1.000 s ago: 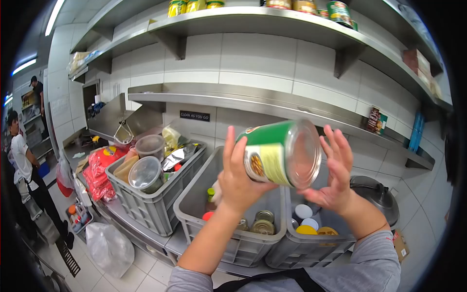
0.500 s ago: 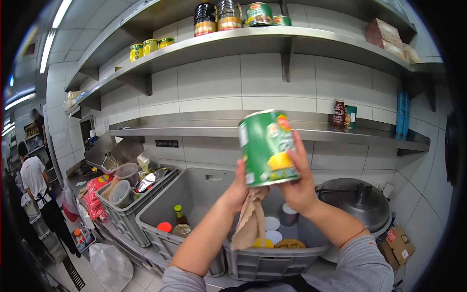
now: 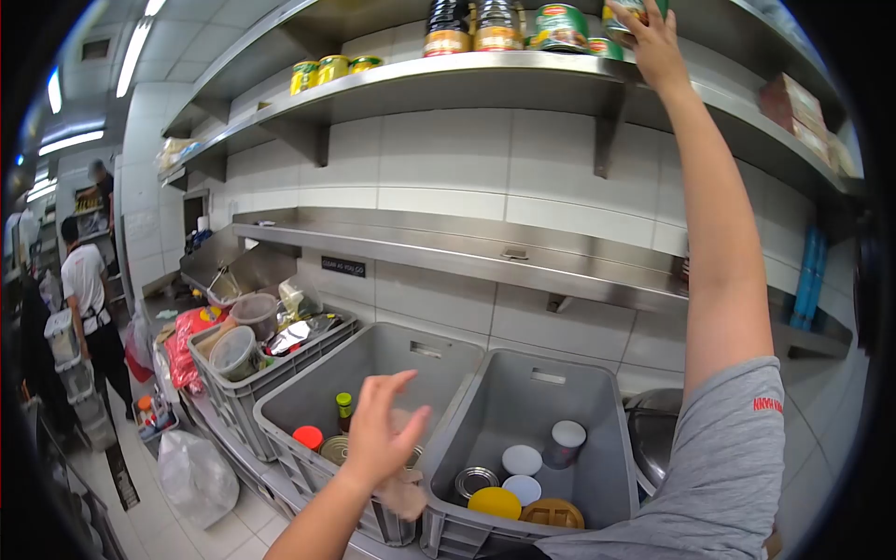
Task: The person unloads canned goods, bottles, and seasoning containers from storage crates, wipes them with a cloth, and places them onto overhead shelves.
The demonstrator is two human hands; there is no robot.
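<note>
My right hand point(image 3: 656, 47) reaches up to the upper shelf, fingers wrapped round a green tin can point(image 3: 623, 13). The can is at the shelf, partly covered by the hand and cut by the top of the view. My left hand point(image 3: 378, 434) is over the grey crates, thumb and forefinger apart. A beige cloth point(image 3: 403, 495) hangs from under its palm, held by the lower fingers, which are mostly hidden. To the left of the held can stand a larger green can point(image 3: 561, 28) and a smaller green can point(image 3: 605, 48).
Two dark sauce jugs point(image 3: 499, 28) and several yellow cans point(image 3: 332, 70) stand on the upper shelf point(image 3: 448, 79). Below are a lower shelf point(image 3: 448, 245), a right crate point(image 3: 611, 448) with lidded jars and cans, a middle crate point(image 3: 280, 425) with bottles, and a left crate with tubs.
The green can has gone from between both hands up to the upper shelf in my right hand. My left hand has let go of it and dropped down left with the cloth.
</note>
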